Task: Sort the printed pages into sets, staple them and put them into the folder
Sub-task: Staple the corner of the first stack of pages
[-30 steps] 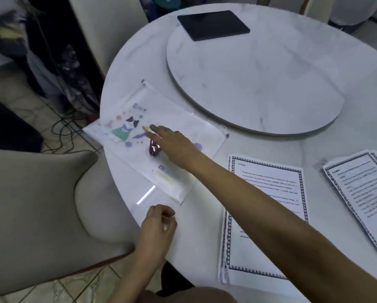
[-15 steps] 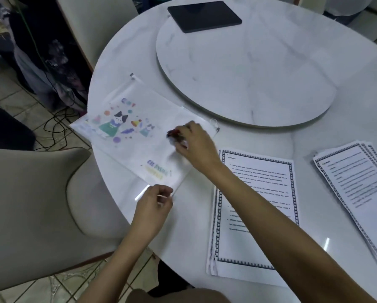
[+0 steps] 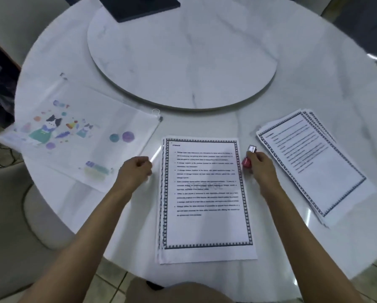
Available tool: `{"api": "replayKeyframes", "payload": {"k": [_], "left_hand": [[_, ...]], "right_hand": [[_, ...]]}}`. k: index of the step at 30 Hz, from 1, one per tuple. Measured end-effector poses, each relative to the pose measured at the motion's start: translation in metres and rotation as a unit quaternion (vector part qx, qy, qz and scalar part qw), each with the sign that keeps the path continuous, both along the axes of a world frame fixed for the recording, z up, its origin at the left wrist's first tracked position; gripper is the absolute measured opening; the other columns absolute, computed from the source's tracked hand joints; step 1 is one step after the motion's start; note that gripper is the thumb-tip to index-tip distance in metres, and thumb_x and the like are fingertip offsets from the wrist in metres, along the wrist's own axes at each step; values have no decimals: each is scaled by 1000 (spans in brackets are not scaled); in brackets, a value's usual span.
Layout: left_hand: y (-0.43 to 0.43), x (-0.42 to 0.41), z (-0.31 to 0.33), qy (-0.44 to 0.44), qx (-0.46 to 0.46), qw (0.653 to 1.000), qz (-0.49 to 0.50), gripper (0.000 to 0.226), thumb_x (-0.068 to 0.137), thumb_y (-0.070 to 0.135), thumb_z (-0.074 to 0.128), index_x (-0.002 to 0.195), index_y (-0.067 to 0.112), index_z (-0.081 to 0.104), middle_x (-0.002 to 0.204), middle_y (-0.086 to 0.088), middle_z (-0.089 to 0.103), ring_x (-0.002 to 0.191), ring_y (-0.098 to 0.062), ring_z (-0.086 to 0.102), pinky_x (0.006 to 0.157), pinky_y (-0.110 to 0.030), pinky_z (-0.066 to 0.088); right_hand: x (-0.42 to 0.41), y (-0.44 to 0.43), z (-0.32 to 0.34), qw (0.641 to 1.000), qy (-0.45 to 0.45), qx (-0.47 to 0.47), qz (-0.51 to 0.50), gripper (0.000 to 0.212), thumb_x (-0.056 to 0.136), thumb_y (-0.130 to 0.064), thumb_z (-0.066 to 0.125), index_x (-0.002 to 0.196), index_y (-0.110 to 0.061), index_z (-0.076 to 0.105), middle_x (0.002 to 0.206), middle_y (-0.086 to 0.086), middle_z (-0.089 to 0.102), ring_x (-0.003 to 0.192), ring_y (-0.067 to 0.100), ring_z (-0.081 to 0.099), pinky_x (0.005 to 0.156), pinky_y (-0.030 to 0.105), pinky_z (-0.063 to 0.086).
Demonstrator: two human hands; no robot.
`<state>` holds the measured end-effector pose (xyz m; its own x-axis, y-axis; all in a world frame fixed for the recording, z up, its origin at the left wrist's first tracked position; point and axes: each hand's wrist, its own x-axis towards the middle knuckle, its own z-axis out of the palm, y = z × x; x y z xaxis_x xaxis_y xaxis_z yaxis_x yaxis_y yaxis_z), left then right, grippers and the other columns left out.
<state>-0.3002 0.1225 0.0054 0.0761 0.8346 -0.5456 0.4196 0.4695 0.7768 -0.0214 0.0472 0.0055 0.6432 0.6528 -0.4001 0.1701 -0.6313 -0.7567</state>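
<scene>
Right hand [image 3: 261,166]: fingers curled round a small red stapler [image 3: 248,160], whose metal nose points away from the person. Whether the stapler rests on the table [image 3: 327,88] or is held just above it cannot be told. It lies between the two stacks, just beside the right edge of the middle stack of pages [image 3: 205,193]. Left hand [image 3: 136,170]: clenched in a loose fist with nothing visible in it, knuckles just beside the left edge of that same stack, next to a bright streak of reflected light. The middle stack lies squared, its top sheet bordered and printed. The right stack of pages [image 3: 314,165] is fanned and turned at an angle, well apart from the hand. The folder [image 3: 82,138], a translucent zip pouch printed with cartoon cats, lies flat at the left, overhanging the table's edge. Beyond it are a round turntable [image 3: 183,62], a dark flat slab [image 3: 139,6] and, at lower left, a chair [image 3: 6,215].
</scene>
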Motion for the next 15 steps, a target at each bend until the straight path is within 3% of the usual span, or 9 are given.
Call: {"api": "replayKeyframes", "payload": {"k": [2,5,9,12,15], "left_hand": [[8,10,-1,5,-5,1000,24,27,89,6,50,64,16,55,75,-9,60,80,-23,56,86,-36,47],[14,23,-2,22,-9,999,40,29,89,6,49,61,12,56,74,-10,60,71,-23,57,83,-35,47],[18,38,-1,46,-23,998,23,21,87,11,50,67,8,56,75,-14,59,73,-25,54,79,-31,44],[20,45,0,57,-32,998,12,21,90,12,49,72,7,59,85,-16,61,77,-25,56,77,-29,49],[23,51,1,56,-36,998,10,18,90,11,49,79,3,61,84,-15,62,67,-19,56,65,-23,48]], "right_hand": [[3,-1,-1,1000,24,1,-4,22,95,-32,45,92,-12,55,89,3,58,81,17,52,65,26,37],[3,2,-1,999,37,1,9,24,96,-33,44,95,-12,55,86,0,57,76,13,51,63,24,36],[2,5,-1,998,46,10,30,22,96,-31,44,94,-12,54,75,-8,54,67,5,47,57,20,34],[3,6,0,997,65,12,35,22,95,-32,44,97,-13,54,84,-3,57,72,8,49,60,19,35],[4,6,0,996,79,13,36,21,95,-33,45,98,-14,54,94,2,57,80,13,50,62,19,36]]}}
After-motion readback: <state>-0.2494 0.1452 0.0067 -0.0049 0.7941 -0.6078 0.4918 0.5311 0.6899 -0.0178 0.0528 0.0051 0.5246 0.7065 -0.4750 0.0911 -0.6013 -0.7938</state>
